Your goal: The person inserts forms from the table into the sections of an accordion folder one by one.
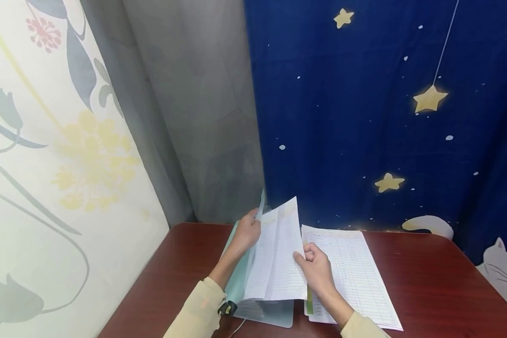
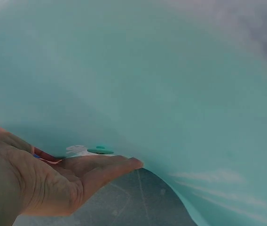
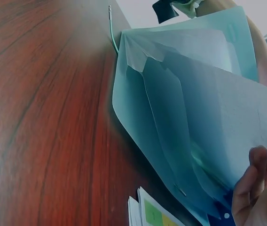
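Cream sleeves (image 1: 198, 307) framed a teal folder (image 1: 274, 313) on the bench (image 1: 422, 272), left hand (image 1: 247, 231) gripping its upright cover (image 2: 124, 84), right hand (image 1: 318, 270) pinching printed sheets (image 1: 285, 263) between them, apparently midway in or out; the next move seemed to need that cover held clear.

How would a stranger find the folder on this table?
Start with the dark red table below the blue starry curtain. Left of the printed sheets lying on it, the person's left hand holds up one side of the folder. Its pale teal colour sets it apart from those white sheets and the white pages in the right hand.
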A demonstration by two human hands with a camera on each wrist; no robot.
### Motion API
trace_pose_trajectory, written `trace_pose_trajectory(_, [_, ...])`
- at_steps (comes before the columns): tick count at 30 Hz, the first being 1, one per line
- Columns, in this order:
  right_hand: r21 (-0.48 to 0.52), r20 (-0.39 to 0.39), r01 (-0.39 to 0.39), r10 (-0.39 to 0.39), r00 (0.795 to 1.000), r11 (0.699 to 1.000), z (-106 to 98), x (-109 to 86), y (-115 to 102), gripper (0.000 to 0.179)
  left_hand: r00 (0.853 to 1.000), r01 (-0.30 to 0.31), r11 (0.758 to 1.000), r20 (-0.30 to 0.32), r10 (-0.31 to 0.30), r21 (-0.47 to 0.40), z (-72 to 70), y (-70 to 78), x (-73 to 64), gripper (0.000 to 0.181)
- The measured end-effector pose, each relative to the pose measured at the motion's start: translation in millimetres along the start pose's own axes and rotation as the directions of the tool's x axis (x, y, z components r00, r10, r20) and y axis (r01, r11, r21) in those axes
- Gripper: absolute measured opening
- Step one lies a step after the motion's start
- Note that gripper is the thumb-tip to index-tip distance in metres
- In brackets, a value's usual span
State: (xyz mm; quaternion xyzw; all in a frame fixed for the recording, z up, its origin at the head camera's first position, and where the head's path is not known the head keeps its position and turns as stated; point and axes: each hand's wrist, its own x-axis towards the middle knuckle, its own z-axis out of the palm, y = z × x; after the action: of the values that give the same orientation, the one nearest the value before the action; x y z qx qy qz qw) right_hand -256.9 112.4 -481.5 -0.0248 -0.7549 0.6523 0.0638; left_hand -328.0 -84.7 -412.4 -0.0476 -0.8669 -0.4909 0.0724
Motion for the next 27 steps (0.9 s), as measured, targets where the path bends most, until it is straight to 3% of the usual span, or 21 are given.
trace_pose_trajectory(15, [-0.153,0.001,0.099,-0.1,0.995,0.983,23,-1.2,9,0.014,1.0,-0.013,1.0,-0.01,0.013,0.016,4.9,-1.9,2.7,0.054])
trace_pose_trajectory(27, [-0.158,0.031,0.115,-0.111,0.993,0.981,43,3.9,13,0.012,1.0,0.003,1.0,-0.011,-0.002,0.013,5.2,0.6,0.2,0.053])
